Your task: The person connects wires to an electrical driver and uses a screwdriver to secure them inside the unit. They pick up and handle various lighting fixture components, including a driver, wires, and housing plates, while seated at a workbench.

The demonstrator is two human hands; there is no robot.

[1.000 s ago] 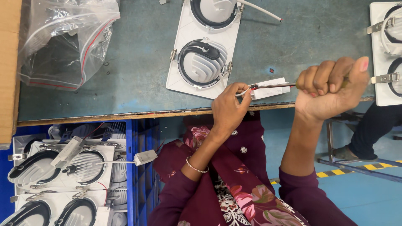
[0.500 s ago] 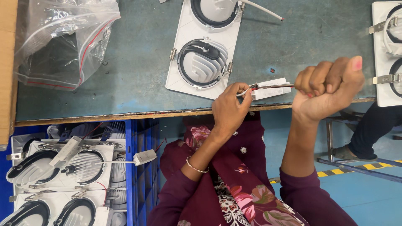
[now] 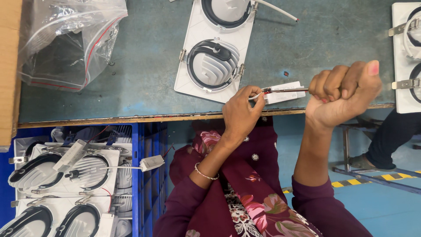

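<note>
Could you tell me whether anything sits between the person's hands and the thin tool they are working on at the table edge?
Nothing visible does: the right hand grips the thin tool in its fist, and the left hand pinches its tip directly.

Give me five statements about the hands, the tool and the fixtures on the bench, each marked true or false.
1. The right hand is closed in a fist around a thin tool. True.
2. The left hand lies flat on the white twin light fixture. False: it pinches at the tool's tip, near a small white block.
3. The blue crate holds light fixtures. True.
4. The clear plastic bag sits inside the crate. False: it lies on the bench.
5. The left wrist wears a bracelet. True.
</note>
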